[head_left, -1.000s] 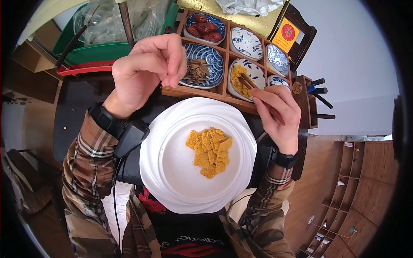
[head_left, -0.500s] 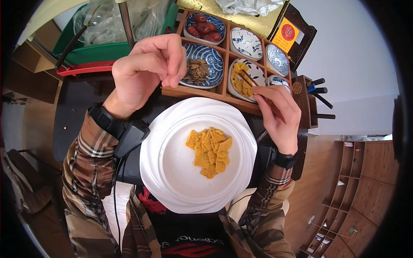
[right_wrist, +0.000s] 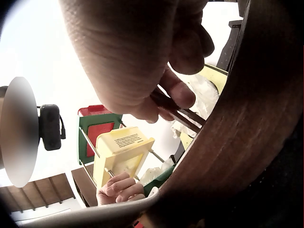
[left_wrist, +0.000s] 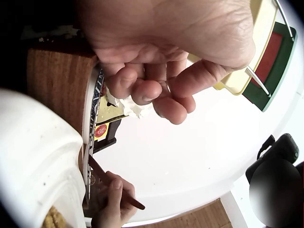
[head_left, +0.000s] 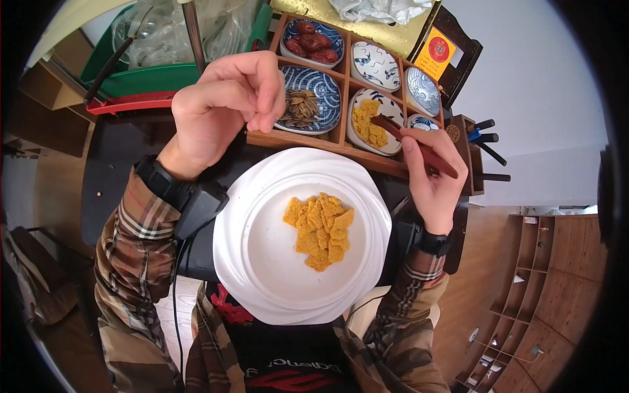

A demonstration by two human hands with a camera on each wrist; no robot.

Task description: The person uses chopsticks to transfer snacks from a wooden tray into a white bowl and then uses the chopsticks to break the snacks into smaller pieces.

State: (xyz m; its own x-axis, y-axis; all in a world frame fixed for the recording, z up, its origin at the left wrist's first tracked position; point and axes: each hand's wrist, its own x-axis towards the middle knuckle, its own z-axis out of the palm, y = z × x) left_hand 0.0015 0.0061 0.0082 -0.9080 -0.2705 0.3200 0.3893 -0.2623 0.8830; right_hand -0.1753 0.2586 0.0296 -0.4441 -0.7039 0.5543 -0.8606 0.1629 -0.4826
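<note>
My right hand [head_left: 436,173] grips reddish-brown wooden tongs [head_left: 426,156], their tips over a small white bowl [head_left: 393,145] with blue leaves. Yellow crumbly pieces [head_left: 369,124] lie in that bowl, to the left of the tips. In the right wrist view the tongs [right_wrist: 187,118] show two slim prongs. My left hand [head_left: 226,108] hangs at the tray's near left corner, fingers loosely curled around nothing. A white plate [head_left: 236,262] sits in front of me, with a pile of orange-yellow crisps [head_left: 319,232] on it.
The wooden divided tray [head_left: 367,157] also holds a bowl of red dates [head_left: 311,44], a bowl of seeds [head_left: 301,108] and other patterned bowls. A green bin [head_left: 141,82] with plastic bags stands at the back left. Dark-handled tools [head_left: 485,137] stand in a holder at right.
My right hand has moved slightly right and turned the tongs, whose tips have drawn away from the yellow pieces in the bowl. My left hand and the plate have hardly moved.
</note>
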